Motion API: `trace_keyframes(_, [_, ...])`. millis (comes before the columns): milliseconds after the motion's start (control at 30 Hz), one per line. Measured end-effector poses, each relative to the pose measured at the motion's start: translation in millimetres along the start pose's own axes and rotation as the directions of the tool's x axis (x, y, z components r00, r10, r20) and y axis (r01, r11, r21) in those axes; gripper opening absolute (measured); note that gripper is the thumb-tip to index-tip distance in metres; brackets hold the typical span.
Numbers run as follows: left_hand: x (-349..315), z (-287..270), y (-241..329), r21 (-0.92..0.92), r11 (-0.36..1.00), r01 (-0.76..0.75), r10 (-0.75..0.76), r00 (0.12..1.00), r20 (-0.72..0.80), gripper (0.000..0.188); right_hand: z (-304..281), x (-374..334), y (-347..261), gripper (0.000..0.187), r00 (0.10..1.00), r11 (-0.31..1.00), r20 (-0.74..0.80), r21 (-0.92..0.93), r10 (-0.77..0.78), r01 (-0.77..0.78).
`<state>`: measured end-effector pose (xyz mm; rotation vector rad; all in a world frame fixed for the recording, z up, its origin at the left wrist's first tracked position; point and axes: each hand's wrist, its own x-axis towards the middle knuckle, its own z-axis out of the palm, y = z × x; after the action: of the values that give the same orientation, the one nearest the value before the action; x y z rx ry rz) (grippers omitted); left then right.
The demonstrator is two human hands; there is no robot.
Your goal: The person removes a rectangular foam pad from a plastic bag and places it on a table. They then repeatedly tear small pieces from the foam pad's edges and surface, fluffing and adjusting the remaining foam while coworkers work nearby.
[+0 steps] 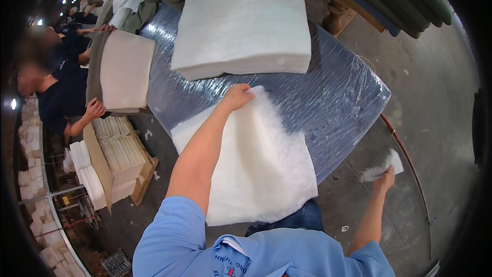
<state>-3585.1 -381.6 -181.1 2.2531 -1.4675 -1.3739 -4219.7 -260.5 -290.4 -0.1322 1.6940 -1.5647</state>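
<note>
A white sheet of fluffy batting [261,174] lies over the near edge of a plastic-wrapped table [338,97] and hangs toward my lap. My left hand [238,97] is closed on its far edge. Along the sheet's right side the edge is ragged and thin, with loose fibres. Out to the right, away from the table and above the floor, my right hand [383,179] grips a small torn piece of white batting [393,163]. Beyond my left hand stands a thick stack of white batting sheets [243,25].
At the left a co-worker in a dark shirt [61,97] holds a padded cushion panel [125,69]. Below it, white sheets [120,154] sit on a wooden pallet. A reddish hose [410,166] crosses the floor at right. Grey-green cushions [394,0] lie at the far right.
</note>
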Motion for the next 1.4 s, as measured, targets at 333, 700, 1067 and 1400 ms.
trace_keyframes(333, [-197.2, 68.3, -91.3, 0.286, 0.781, -0.555, 0.473, 0.825, 0.309, 0.022, 20.9, -100.1, 4.7, 0.033, 0.956, 0.998, 0.292, -0.045, -0.026, 0.041])
trace_keyframes(700, [-339.5, 101.6, -143.6, -0.180, 0.838, -0.515, 0.520, 0.854, -0.018, 0.065, 112.4, -399.7, 27.1, 0.023, 0.632, 0.984, 0.763, -0.029, 0.136, -0.176])
trace_keyframes(1067, [-478.3, 116.2, -166.5, -0.921, 0.264, -0.286, 0.389, 0.905, -0.170, 0.059, 31.2, -592.6, 58.8, 0.027, 0.232, 0.932, 0.905, -0.327, 0.356, -0.156])
trace_keyframes(1400, [-545.8, 166.5, -202.2, -0.738, 0.592, -0.324, 0.120, 0.941, -0.317, 0.030, -25.4, -608.0, 63.0, 0.047, 0.037, 0.891, 0.891, -0.454, 0.453, 0.005])
